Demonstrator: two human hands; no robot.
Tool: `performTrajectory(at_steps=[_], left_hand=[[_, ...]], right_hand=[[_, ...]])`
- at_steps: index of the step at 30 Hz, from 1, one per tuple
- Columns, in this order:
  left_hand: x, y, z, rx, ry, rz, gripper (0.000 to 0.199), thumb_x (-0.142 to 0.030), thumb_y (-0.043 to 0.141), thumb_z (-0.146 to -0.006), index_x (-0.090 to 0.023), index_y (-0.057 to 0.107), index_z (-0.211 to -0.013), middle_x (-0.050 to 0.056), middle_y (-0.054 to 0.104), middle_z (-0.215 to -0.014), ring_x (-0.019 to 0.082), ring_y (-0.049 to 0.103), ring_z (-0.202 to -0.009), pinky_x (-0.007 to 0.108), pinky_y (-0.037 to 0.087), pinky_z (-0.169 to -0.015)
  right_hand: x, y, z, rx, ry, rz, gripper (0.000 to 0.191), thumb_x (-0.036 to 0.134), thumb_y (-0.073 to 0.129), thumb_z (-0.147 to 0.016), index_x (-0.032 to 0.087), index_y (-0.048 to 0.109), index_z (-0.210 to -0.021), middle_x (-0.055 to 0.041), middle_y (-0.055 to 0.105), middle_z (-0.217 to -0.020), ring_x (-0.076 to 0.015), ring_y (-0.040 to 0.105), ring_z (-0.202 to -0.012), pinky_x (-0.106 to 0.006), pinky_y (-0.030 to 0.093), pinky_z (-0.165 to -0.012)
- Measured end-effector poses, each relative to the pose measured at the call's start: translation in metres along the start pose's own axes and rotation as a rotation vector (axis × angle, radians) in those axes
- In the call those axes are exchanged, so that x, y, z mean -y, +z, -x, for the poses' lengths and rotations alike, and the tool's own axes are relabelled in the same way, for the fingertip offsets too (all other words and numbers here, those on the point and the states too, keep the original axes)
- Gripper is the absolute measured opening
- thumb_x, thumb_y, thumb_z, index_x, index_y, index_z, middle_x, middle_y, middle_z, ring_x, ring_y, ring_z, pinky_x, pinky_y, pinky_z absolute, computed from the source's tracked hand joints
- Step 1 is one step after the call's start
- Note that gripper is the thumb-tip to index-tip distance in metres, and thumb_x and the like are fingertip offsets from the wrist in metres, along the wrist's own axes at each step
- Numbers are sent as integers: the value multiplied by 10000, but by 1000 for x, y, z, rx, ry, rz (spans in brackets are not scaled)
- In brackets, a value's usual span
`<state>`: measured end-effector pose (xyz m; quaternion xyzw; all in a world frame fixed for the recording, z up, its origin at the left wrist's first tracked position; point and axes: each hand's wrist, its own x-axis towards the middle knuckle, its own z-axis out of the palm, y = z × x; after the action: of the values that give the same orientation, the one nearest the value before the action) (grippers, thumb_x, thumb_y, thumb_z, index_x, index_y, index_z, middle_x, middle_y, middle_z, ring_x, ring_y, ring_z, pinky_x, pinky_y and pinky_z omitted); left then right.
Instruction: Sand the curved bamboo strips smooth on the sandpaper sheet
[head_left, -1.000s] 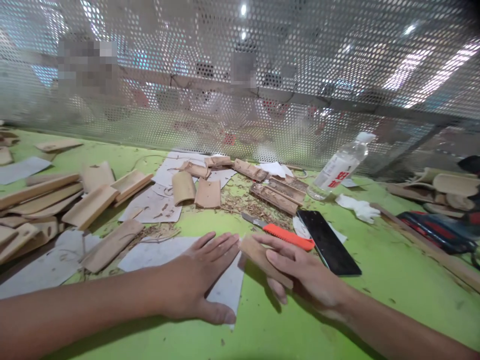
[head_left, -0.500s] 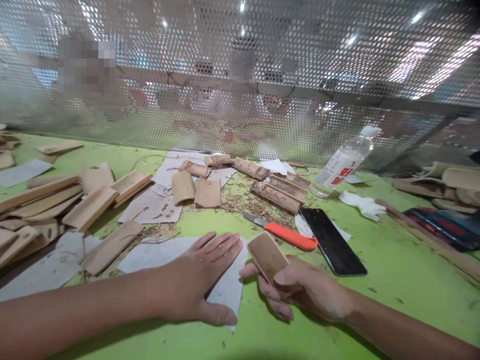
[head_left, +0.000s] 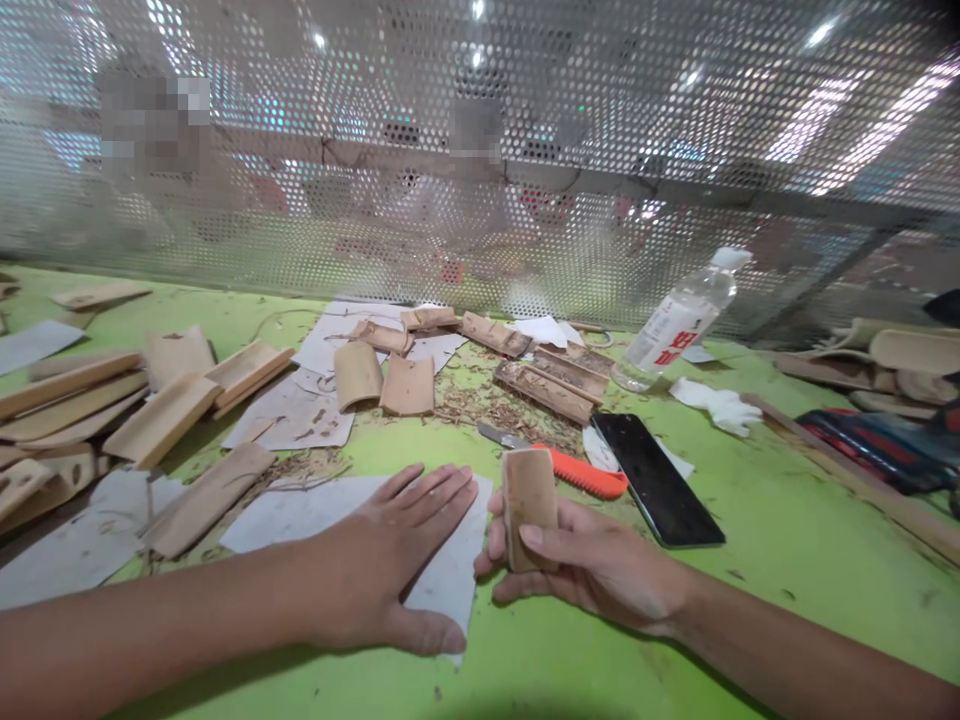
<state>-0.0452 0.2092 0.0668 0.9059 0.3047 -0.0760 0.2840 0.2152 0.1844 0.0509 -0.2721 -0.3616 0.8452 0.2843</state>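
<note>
My left hand (head_left: 390,565) lies flat, fingers stretched out, on a white sheet of paper (head_left: 300,515) on the green tabletop (head_left: 600,665). To its right, my right hand (head_left: 585,560) grips a small rectangular piece of bamboo (head_left: 531,500), thumb on the face towards me and fingers behind it. The piece stands nearly upright, just above the table. Behind it lies a utility knife (head_left: 585,472) with an orange handle and its blade showing. A black phone (head_left: 658,480) rests to the right of the knife.
Bamboo pieces (head_left: 161,420) are heaped at the left, and more (head_left: 358,375) lie on papers ahead among shavings (head_left: 469,400). A water bottle (head_left: 682,320), crumpled tissue (head_left: 716,405) and dark power tool (head_left: 862,450) are at the right. A perforated metal screen (head_left: 420,200) spans the back.
My right hand has turned the bamboo piece from a slant to nearly upright. My left hand stays flat on the paper. The whole view has shifted slightly.
</note>
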Motion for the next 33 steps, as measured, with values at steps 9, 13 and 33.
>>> performTrajectory(at_steps=[9, 13, 33], left_hand=[[0, -1, 2, -22, 11, 18, 1125, -845, 494, -880, -143, 77, -1653, 159, 8, -1675, 376, 24, -1547, 562, 19, -1247], [-2, 3, 1, -23, -3, 3, 1128, -859, 466, -881, -129, 87, -1653, 174, 5, -1674, 382, 22, -1547, 547, 38, -1249], [21, -18, 73, -105, -25, -51, 462, -431, 391, -1087, -324, 478, -1528, 39, 357, -1639, 318, 322, -1497, 486, 290, -1196]], right_hand=[[-4, -3, 0, -60, -5, -30, 258, 328, 746, -920, 162, 630, -1080, -63, 681, -970, -228, 697, -959, -437, 551, -913], [-5, -4, 2, -63, 48, -106, 432, 594, 598, -961, 169, 633, -1034, 13, 520, -795, -86, 469, -580, -213, 436, -529], [15, 29, 41, -539, 53, 706, 818, 461, 682, -927, 150, 326, -1595, -68, 769, -897, -184, 688, -646, -361, 583, -685]])
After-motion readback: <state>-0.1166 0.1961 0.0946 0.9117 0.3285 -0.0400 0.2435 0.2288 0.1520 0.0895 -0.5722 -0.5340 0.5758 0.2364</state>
